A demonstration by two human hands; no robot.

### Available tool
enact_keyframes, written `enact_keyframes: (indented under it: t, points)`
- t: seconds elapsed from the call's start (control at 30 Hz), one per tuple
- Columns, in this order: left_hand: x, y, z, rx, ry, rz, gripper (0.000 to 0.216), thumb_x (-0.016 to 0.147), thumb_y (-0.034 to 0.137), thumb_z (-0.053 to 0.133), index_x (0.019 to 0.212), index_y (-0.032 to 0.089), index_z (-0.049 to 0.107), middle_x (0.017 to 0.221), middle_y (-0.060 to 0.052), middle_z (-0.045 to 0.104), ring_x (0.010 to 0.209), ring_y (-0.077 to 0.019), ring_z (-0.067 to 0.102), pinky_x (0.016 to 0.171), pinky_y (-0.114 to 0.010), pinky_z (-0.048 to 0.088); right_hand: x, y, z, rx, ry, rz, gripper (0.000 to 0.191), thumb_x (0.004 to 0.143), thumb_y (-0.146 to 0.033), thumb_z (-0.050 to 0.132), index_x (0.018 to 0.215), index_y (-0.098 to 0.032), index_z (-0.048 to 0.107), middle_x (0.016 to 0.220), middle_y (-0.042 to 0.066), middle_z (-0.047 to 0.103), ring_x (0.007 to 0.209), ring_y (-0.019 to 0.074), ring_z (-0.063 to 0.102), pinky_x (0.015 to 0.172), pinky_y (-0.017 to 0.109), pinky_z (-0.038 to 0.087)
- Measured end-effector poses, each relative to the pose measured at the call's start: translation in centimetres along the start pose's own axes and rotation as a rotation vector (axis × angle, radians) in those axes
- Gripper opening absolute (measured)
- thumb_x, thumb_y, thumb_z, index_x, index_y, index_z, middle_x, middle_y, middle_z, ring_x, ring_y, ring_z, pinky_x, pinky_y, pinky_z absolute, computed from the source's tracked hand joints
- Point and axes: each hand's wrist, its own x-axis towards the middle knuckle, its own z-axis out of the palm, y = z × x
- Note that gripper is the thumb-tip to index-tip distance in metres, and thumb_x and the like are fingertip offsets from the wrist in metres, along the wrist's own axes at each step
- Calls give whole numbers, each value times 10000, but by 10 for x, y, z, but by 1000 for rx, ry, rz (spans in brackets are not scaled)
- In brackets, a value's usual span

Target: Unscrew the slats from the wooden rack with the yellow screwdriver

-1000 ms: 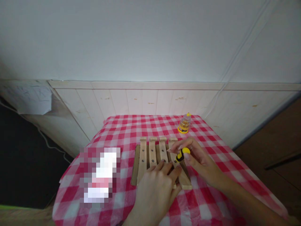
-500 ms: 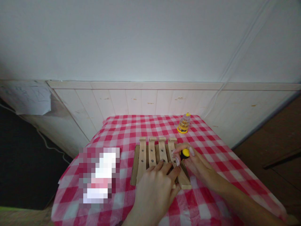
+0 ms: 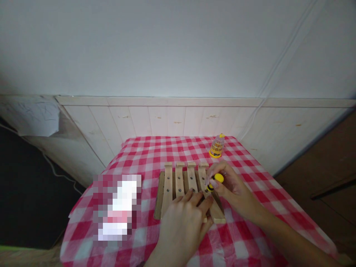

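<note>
A wooden slatted frame (image 3: 178,183) with several upright slats lies on the red-and-white checked tablecloth (image 3: 150,155). My left hand (image 3: 183,218) presses flat on the frame's near right part, fingers spread over the slats. My right hand (image 3: 228,183) grips a small screwdriver with a yellow and black handle (image 3: 215,181), its tip pointing down at the rightmost slat. The tip itself is hidden behind my fingers.
A clear bit holder with a yellow base and cap (image 3: 217,146) stands at the far right of the table. A blurred white-and-pink object (image 3: 118,211) lies at the near left. A pale panelled wall (image 3: 167,118) rises right behind the table; the floor drops off on both sides.
My right hand has turned the screwdriver handle between its fingers, staying over the rightmost slat. My left hand has kept its place on the frame.
</note>
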Motion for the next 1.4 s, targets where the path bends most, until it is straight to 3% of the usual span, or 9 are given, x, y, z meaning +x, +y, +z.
enact_keyframes:
  t: [0.13, 0.27, 0.4, 0.5, 0.6, 0.8, 1.0, 1.23, 1.4]
  points:
    - [-1, -1, 1, -3, 2, 3, 348, 878, 180, 686, 1218, 254, 663, 1201, -37, 714, 1144, -300, 646, 905, -436, 581, 0, -5, 0, -110, -37, -7, 219, 1044, -414, 384, 1050, -286, 561, 926, 20, 575, 823, 154, 560, 717, 263, 480]
    - [-1, 0, 1, 0, 8, 4, 357, 884, 171, 670, 1230, 257, 655, 1198, -34, 715, 1150, -296, 643, 914, -448, 575, 1, -7, -1, -48, -68, -31, 231, 1031, -416, 421, 988, -272, 597, 911, 29, 600, 864, 172, 592, 792, 296, 493]
    - [1, 0, -2, -5, -20, -7, 363, 888, 166, 663, 1239, 259, 651, 1230, -29, 704, 1171, -301, 632, 920, -450, 573, -9, 3, -4, 63, -80, 61, 351, 1013, -524, 377, 913, -263, 589, 841, 32, 573, 764, 186, 571, 713, 319, 500]
    - [1, 0, -2, -6, -25, -9, 376, 883, 158, 664, 1243, 262, 648, 1248, -24, 696, 1187, -307, 623, 926, -459, 569, -18, 9, -7, 130, -85, 149, 494, 1005, -607, 242, 960, -270, 601, 888, 53, 591, 829, 215, 578, 761, 363, 512]
    - [0, 0, -1, -5, -15, -9, 368, 884, 160, 659, 1238, 263, 652, 1224, -26, 706, 1181, -307, 627, 919, -462, 571, -19, 5, -9, 103, -108, 182, 418, 1025, -548, 280, 1044, -283, 603, 899, 40, 595, 848, 201, 584, 810, 354, 506]
    - [-2, 1, 0, 4, 2, 1, 353, 879, 161, 669, 1218, 257, 659, 1215, -30, 710, 1134, -299, 651, 891, -453, 582, -1, -8, -11, 21, -155, 50, 317, 994, -516, 459, 988, -254, 639, 911, 44, 639, 881, 187, 621, 809, 322, 501]
    - [-1, 0, 0, 9, -3, -3, 353, 887, 183, 670, 1230, 264, 655, 1230, -30, 704, 1144, -300, 646, 896, -449, 579, 2, -5, -3, 63, -9, 113, 255, 915, -467, 637, 870, -250, 512, 826, 5, 626, 782, 166, 625, 717, 307, 513]
    - [-1, 1, -1, -1, -14, -13, 360, 888, 166, 658, 1235, 261, 658, 1249, -26, 698, 1181, -307, 628, 918, -442, 570, -2, 3, 7, 112, 36, 118, 221, 992, -466, 501, 898, -275, 442, 718, -52, 426, 567, 120, 427, 519, 242, 404]
    - [0, 0, -1, -2, -18, -13, 360, 885, 148, 642, 1229, 256, 661, 1220, -23, 710, 1161, -302, 639, 905, -444, 576, -10, 7, 8, 101, -58, 170, 382, 979, -626, 356, 1009, -286, 527, 835, 19, 536, 750, 189, 543, 700, 329, 504]
